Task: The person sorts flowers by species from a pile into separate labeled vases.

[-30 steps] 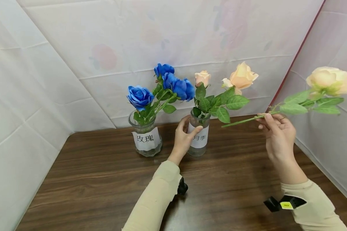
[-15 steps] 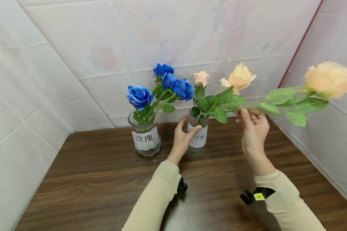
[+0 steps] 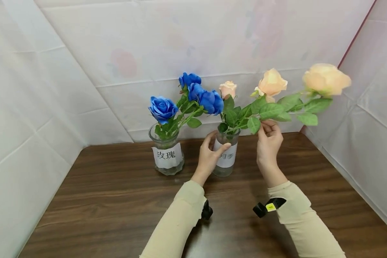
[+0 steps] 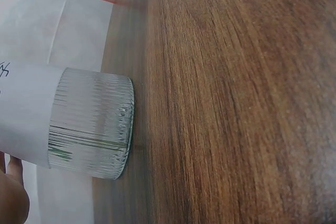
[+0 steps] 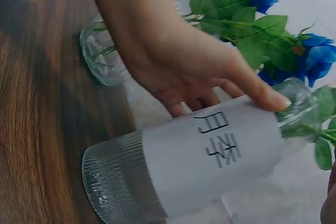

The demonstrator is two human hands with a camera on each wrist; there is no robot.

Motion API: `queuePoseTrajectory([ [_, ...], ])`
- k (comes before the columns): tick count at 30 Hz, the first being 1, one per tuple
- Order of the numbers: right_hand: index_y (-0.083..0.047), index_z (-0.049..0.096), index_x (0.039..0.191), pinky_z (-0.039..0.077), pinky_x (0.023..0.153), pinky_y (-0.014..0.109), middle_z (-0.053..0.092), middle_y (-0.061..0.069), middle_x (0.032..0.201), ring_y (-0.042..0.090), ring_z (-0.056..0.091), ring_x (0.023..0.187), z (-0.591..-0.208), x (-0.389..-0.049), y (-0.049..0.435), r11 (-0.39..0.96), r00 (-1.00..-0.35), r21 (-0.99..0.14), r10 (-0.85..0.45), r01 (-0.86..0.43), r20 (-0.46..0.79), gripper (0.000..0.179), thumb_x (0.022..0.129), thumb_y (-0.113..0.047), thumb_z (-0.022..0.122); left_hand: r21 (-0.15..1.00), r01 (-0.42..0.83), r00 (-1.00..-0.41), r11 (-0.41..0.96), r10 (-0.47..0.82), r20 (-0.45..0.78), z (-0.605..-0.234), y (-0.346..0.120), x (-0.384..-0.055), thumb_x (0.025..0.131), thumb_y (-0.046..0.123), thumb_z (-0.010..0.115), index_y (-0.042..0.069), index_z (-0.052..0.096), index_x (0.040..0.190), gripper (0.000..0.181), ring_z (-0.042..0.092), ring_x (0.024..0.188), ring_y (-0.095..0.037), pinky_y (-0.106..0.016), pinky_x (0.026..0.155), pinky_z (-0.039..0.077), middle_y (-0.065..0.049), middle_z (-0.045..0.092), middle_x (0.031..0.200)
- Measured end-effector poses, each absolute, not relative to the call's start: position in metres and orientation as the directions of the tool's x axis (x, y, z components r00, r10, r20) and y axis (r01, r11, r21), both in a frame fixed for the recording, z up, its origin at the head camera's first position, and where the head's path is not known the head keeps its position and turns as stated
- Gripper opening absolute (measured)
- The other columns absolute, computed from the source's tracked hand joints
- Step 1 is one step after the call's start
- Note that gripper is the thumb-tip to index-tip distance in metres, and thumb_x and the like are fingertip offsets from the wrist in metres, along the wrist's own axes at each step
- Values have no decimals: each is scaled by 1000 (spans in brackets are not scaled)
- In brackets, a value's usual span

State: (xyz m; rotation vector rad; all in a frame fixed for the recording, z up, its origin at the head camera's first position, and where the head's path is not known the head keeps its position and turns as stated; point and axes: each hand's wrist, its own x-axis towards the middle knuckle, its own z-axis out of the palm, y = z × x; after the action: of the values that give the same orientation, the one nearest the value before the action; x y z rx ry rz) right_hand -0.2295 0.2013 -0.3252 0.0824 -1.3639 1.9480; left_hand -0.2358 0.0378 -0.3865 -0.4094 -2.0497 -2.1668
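Note:
My left hand [image 3: 209, 156] grips a ribbed glass vase [image 3: 224, 171] around its upper part, thumb across the white paper label. A pale pink rosebud [image 3: 228, 89] and a peach rose [image 3: 272, 84] on leafy stems stand in this vase. Just right of its mouth, my right hand [image 3: 268, 152] pinches the stem of another peach rose [image 3: 326, 79], its bloom tilted out to the right. Leaves hide the lower end of that stem. The right wrist view shows the vase label [image 5: 215, 150] and the left thumb up close; the left wrist view shows the vase base [image 4: 97, 124] upright on the table.
A second glass vase [image 3: 168, 170] with a paper label stands to the left, holding several blue roses [image 3: 163, 109]. Both vases are near the back edge of the dark wood table [image 3: 116, 200]. White fabric walls [image 3: 142, 43] enclose the back and sides.
My right hand has moved left with the peach rose, bringing its stem among the leaves beside the vase mouth. My left hand keeps its grip on the vase.

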Motion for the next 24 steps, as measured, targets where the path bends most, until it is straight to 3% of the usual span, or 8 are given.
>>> queuePoseTrajectory([
  [5, -11, 67, 87, 51, 64, 22, 69, -1, 79, 11, 59, 67, -332, -231, 193, -101, -735, -808, 491, -581, 467, 13, 91, 1, 70, 955, 288, -954, -67, 70, 292, -389, 39, -234, 89, 29, 77, 14, 47, 146, 66, 51, 127, -18, -33, 107, 41, -8, 52, 140],
  [11, -11, 71, 88, 44, 68, 26, 64, -8, 77, 9, 49, 71, -341, -228, 181, 48, -795, -891, 431, -452, 427, 10, 86, -14, 80, 950, 303, -950, -76, 60, 307, -402, 41, -243, 91, 29, 74, 20, 45, 148, 64, 50, 128, -19, -39, 106, 42, -3, 50, 144],
  [19, 7, 71, 105, 49, 83, 27, 70, -9, 81, 12, 62, 86, -344, -231, 177, -36, -858, -924, 388, -380, 337, 33, 88, -20, 79, 965, 262, -960, -34, 96, 264, -393, 34, -242, 92, 36, 72, 21, 40, 151, 68, 47, 132, -19, -41, 107, 41, -2, 45, 149],
  [24, 7, 71, 111, 51, 87, 29, 72, -5, 89, 14, 64, 90, -347, -231, 182, -31, -856, -922, 385, -387, 346, 29, 91, -13, 75, 970, 241, -964, -37, 109, 243, -386, 29, -238, 93, 34, 71, 19, 35, 154, 71, 38, 139, -19, -38, 112, 35, -2, 38, 154],
])
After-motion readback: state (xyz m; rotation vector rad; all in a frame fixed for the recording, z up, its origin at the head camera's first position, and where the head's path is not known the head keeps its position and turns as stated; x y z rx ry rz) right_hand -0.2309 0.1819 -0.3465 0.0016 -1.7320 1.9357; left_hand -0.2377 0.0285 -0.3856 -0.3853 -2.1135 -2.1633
